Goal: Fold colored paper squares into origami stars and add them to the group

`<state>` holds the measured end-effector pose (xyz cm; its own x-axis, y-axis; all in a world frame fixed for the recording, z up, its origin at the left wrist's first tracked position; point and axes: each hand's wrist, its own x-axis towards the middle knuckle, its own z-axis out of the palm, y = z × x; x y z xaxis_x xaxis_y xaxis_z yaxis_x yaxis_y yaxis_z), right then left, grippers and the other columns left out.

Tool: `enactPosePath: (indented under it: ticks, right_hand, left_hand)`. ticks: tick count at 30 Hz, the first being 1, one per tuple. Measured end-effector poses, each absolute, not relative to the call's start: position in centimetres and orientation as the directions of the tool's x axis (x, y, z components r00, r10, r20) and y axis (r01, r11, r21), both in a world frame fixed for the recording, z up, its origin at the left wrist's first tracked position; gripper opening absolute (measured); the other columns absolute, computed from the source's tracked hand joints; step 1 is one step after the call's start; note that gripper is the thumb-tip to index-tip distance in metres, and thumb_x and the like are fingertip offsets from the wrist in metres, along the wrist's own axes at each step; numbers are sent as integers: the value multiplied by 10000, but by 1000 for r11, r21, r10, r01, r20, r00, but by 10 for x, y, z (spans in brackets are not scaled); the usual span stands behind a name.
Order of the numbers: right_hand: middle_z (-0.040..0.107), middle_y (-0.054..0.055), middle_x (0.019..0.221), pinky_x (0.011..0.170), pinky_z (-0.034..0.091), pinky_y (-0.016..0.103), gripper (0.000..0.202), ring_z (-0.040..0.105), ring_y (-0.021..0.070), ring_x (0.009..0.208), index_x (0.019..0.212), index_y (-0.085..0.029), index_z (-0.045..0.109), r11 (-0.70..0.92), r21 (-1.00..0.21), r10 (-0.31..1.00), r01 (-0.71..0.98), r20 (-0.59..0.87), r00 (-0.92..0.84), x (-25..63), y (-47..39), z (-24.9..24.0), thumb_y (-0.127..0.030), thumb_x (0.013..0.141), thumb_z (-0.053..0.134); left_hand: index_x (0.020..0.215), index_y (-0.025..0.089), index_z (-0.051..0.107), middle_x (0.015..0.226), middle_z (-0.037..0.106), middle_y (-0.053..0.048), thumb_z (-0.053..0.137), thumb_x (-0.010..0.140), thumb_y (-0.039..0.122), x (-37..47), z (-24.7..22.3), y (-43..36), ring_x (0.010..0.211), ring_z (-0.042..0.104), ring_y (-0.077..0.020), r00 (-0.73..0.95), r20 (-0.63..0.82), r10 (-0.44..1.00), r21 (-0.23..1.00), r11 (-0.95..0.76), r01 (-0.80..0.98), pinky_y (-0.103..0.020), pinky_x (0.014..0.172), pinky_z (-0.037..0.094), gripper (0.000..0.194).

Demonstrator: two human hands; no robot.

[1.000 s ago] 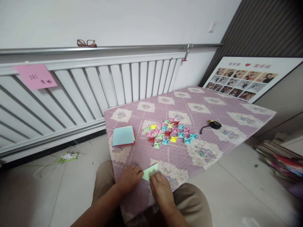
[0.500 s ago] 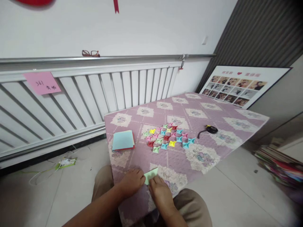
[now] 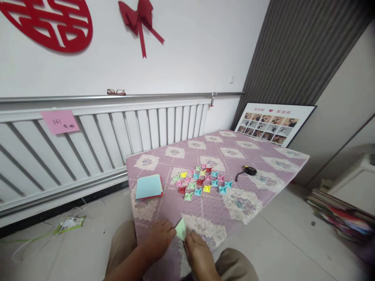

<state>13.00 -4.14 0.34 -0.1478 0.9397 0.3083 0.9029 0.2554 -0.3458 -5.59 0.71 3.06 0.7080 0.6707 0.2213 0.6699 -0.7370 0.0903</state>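
A light green sheet of folded paper (image 3: 181, 229), roughly triangular, is at the near edge of the table between my two hands. My left hand (image 3: 160, 236) grips its left corner with curled fingers. On the other side, my right hand (image 3: 197, 248) has its fingertips closed on the lower right corner. Beyond them, several small folded paper pieces (image 3: 200, 182) in green, pink, red, blue and yellow lie in slanting rows. A stack of square paper (image 3: 149, 186), light blue on top with red beneath, lies left of these pieces.
A black tape measure (image 3: 250, 170) with a strap lies on the purple patterned tablecloth (image 3: 175, 208). A photo board (image 3: 272, 123) leans at the table's far end. Behind the table runs a white radiator (image 3: 102, 136); eyeglasses (image 3: 116, 92) rest on the pipe above. A power strip (image 3: 72, 224) lies on the floor.
The green paper has gone from a flat strip shape to a pointed triangular one, with both hands still at it. The view has tilted upward, showing more of the red wall decorations.
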Motion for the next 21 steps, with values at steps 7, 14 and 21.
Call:
enactPosePath:
  ticks: [7,14,21]
  right_hand:
    - [498,-8,578,572,381,269,343,478,162,575,595,-224,482,121,-882,950,455,236,205,139,-42,26,-501,793,526]
    - [460,-52,526,483,344,233,431,406,116,479,636,-216,477,-51,-994,972,-99,-72,222,116,-72,47,-627,715,582]
    - [447,-55,531,495,303,224,453,378,107,507,644,-200,528,-95,-942,992,-321,-115,43,90,-92,40,-627,631,680]
  left_hand:
    - [1100,179,549,1031,593,-82,469,846,204,-49,54,-21,882,556,-196,79,437,896,740,-408,534,-345,794,446,267]
    - [967,163,595,755,575,6,639,668,404,-26,35,-67,638,499,-129,92,-233,968,972,234,1,-223,531,375,386]
    - [681,154,601,558,492,34,627,635,468,-19,60,-84,507,396,-97,74,-215,974,975,218,-42,-226,496,306,318]
